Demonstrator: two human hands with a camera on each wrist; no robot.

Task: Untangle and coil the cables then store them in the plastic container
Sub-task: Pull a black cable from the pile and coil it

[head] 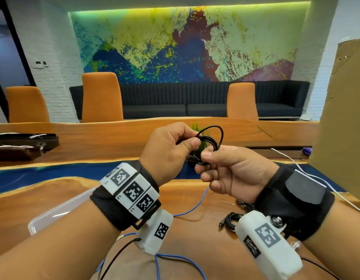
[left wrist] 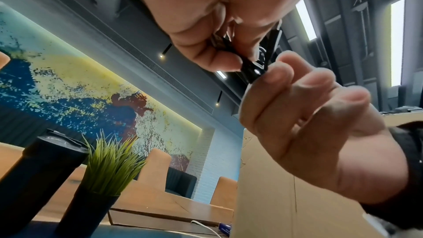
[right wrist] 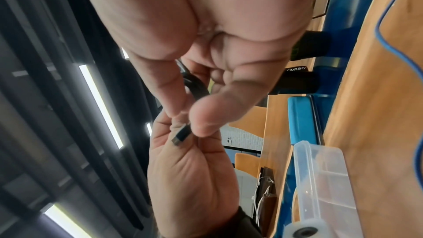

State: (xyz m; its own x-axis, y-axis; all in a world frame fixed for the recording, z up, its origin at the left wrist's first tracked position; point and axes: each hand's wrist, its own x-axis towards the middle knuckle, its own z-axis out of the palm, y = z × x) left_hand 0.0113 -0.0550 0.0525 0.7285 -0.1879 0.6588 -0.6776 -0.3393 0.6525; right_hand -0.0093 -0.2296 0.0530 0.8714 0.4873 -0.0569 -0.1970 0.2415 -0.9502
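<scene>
Black cable [head: 210,142], wound into a small coil, hangs in the air between both hands above the tabletop [head: 191,201]; the left hand [head: 167,150] pinches the coil's near side with thumb and forefinger, while the right hand [head: 233,172] pinches the loose plug end [right wrist: 181,134] just below it; the coil's loops stand roughly upright, facing the person. The plastic container [head: 53,215] lies down and to the left, nearer the left hand, so I judge that hand better placed to carry the coil across once the plug is tucked in.
</scene>
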